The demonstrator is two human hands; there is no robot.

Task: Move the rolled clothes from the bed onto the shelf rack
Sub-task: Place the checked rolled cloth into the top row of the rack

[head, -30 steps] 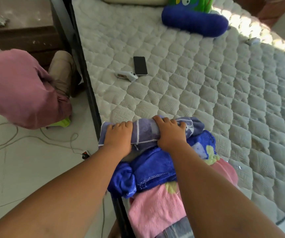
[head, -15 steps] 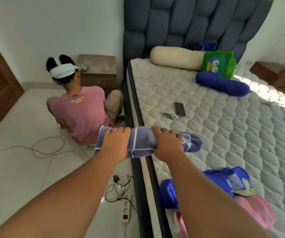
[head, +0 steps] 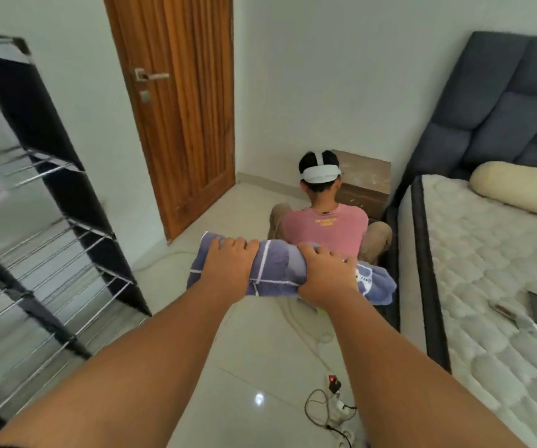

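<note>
Purple roll (head: 280, 270) midair, seemingly rack-clear (head: 50, 221).

- Setting: bedroom in a home.
- Bed (head: 487, 270): bare quilted mattress, tufted grey headboard (head: 500, 101), cream bolster pillow (head: 519, 189).
- Wooden door (head: 180, 108), lever handle.
- Bedside cabinet (head: 365, 179), brown, in the corner.
- Shelf rack (head: 44, 221): black frame, metal-rod tiers.
- Floor (head: 260, 367): pale glossy tile, power strip (head: 338, 412) with cables.
</note>
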